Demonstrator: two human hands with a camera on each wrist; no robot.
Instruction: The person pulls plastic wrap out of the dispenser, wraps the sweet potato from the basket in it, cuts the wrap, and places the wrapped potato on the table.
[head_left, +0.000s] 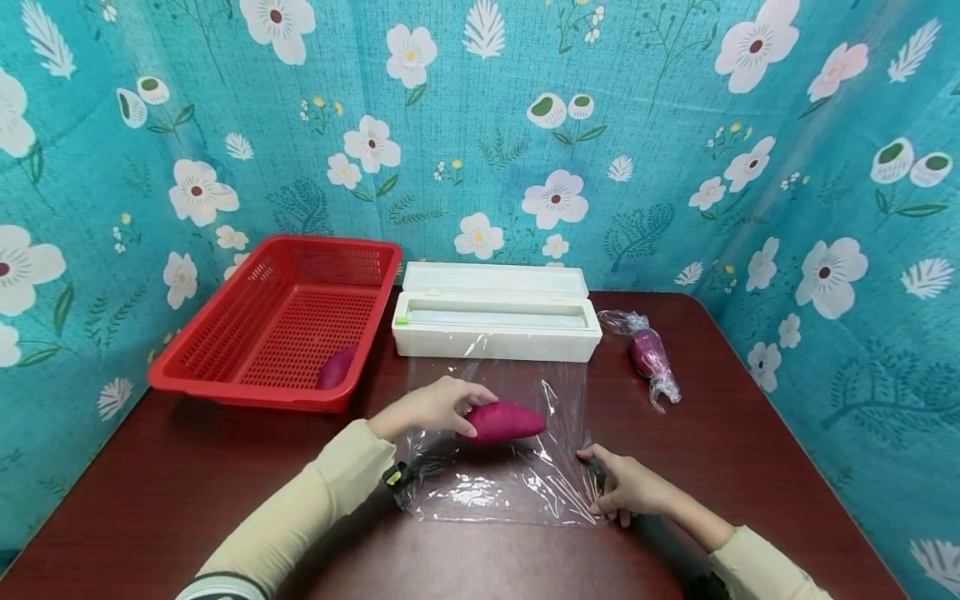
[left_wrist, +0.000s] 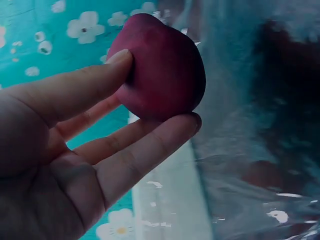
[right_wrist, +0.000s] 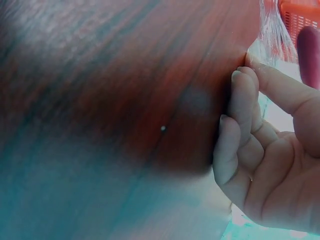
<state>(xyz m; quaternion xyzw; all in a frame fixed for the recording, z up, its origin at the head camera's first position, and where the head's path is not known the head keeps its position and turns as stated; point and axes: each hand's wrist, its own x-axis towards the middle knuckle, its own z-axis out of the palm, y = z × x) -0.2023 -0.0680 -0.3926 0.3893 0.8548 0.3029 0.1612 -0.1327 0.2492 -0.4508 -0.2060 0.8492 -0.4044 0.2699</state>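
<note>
My left hand (head_left: 442,408) holds a purple sweet potato (head_left: 508,422) by its left end, just above a sheet of cling film (head_left: 480,492). Thumb and fingers clasp its rounded end in the left wrist view, where the sweet potato (left_wrist: 160,70) hides part of the fingers. The film runs forward over the table from a white cling film dispenser (head_left: 495,343) whose lid stands up. At the sheet's near right corner my right hand (head_left: 626,483) pinches the film, and creases run toward the thumb. In the right wrist view, film (right_wrist: 272,30) stretches away from the fingertips.
A red plastic basket (head_left: 262,387) stands at the back left with another sweet potato (head_left: 335,368) inside. Right of the dispenser lies a wrapped sweet potato (head_left: 651,354) with twisted film ends. A floral cloth (head_left: 465,167) hangs behind the dark wooden table (head_left: 742,467).
</note>
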